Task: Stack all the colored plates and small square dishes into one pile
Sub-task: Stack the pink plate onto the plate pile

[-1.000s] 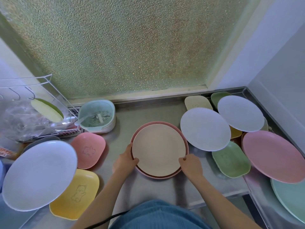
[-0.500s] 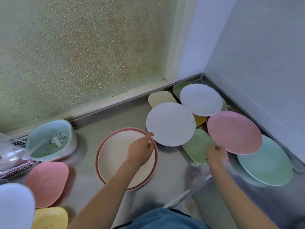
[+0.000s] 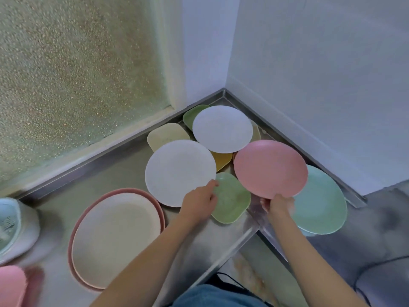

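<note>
1. Since half a second ago your right hand (image 3: pixel 279 204) has closed on the near rim of the pink plate (image 3: pixel 270 168) and tipped it up, where before that hand was only beside the plate's edge; your left hand (image 3: pixel 199 201) has left the beige plate and gone right to the near edge of the white plate.
2. Your right fingers are curled under the pink plate's rim and mostly hidden by it; only the thumb side shows, and motion blur softens the knuckles.
3. Your left fingers (image 3: pixel 212 184) are loosely bent, with the tips at the seam between the near white plate (image 3: pixel 179 171) and the green square dish (image 3: pixel 231 199). You cannot tell from this view whether they pinch the white rim or just touch it.
4. Under the raised pink plate lies the mint plate (image 3: pixel 321 200), partly covered.
5. Behind, a second white plate (image 3: pixel 222 128) overlaps a dark green dish (image 3: pixel 193 115), a cream dish (image 3: pixel 164 134) and a mustard dish (image 3: pixel 222 160); each shows only a sliver.
6. To your left the beige plate (image 3: pixel 116 238) sits nested in a larger pink plate (image 3: pixel 74 231) on the steel counter (image 3: pixel 106 171).
7. At the left edge a pale strainer basket (image 3: pixel 13 229) and a pink dish (image 3: pixel 11 286) are cut off and blurred.
</note>
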A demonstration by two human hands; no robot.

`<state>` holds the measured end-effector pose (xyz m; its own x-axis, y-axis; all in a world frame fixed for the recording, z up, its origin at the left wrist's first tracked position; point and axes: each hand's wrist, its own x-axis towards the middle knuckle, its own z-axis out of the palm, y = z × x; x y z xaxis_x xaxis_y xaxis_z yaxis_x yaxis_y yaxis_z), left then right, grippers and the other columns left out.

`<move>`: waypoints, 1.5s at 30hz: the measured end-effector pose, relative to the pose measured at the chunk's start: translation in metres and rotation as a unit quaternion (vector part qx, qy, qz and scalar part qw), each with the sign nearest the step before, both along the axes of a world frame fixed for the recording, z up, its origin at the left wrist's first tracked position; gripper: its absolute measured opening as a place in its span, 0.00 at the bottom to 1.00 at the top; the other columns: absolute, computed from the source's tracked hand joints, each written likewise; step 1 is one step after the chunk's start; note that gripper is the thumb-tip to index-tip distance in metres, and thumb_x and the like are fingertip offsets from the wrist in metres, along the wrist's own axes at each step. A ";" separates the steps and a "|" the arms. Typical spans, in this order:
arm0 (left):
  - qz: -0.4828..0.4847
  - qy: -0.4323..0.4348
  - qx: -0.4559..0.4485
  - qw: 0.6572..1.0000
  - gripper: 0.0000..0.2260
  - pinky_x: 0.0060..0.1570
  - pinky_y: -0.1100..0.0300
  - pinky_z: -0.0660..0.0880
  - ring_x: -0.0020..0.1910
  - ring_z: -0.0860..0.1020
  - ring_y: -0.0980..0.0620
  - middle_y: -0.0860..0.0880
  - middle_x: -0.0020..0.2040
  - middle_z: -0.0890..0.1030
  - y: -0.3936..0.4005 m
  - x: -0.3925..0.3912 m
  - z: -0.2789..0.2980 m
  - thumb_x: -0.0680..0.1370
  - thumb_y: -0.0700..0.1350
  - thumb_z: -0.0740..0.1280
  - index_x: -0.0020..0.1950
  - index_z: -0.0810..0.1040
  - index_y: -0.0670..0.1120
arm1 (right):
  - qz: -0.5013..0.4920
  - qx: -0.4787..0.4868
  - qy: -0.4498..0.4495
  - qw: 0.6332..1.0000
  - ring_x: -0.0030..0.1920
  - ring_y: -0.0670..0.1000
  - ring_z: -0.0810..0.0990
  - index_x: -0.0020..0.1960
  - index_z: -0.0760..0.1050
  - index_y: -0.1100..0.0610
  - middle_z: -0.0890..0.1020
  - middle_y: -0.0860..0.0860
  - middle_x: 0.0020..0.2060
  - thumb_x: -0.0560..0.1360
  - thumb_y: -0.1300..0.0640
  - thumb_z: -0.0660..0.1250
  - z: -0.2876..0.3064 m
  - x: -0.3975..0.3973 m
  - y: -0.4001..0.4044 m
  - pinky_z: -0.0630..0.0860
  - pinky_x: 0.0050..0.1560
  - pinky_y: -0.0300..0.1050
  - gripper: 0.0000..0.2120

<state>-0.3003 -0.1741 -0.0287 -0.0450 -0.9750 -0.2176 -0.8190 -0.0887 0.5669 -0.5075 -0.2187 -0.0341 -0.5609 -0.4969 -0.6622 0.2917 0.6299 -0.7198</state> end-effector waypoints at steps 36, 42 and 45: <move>0.493 0.044 0.078 0.866 0.20 0.46 0.50 0.70 0.53 0.78 0.35 0.36 0.56 0.79 0.235 0.186 -0.023 0.78 0.41 0.57 0.69 0.58 0.44 | 0.723 -0.162 0.325 0.588 0.53 0.62 0.78 0.74 0.57 0.51 0.79 0.59 0.57 0.81 0.54 0.52 -0.009 0.236 0.121 0.73 0.50 0.51 0.21; 0.391 -0.029 0.169 0.904 0.31 0.57 0.48 0.72 0.60 0.76 0.38 0.37 0.62 0.77 0.227 0.197 -0.026 0.80 0.47 0.57 0.77 0.43 0.44 | 0.651 -0.070 0.299 0.694 0.55 0.58 0.76 0.67 0.70 0.51 0.79 0.55 0.53 0.80 0.39 0.42 -0.016 0.234 0.124 0.68 0.58 0.49 0.27; 0.369 -0.061 0.189 0.908 0.32 0.56 0.50 0.72 0.60 0.77 0.39 0.38 0.62 0.77 0.225 0.200 -0.028 0.80 0.48 0.57 0.77 0.41 0.44 | 0.644 -0.062 0.308 0.698 0.55 0.58 0.76 0.66 0.72 0.52 0.80 0.56 0.55 0.78 0.36 0.42 -0.017 0.237 0.122 0.69 0.58 0.49 0.31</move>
<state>-0.1006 0.0513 -0.0562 0.6379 -0.5837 -0.5024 -0.5116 -0.8088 0.2900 -0.2703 -0.0970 -0.0510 0.2443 -0.8835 -0.3997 -0.8469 0.0063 -0.5316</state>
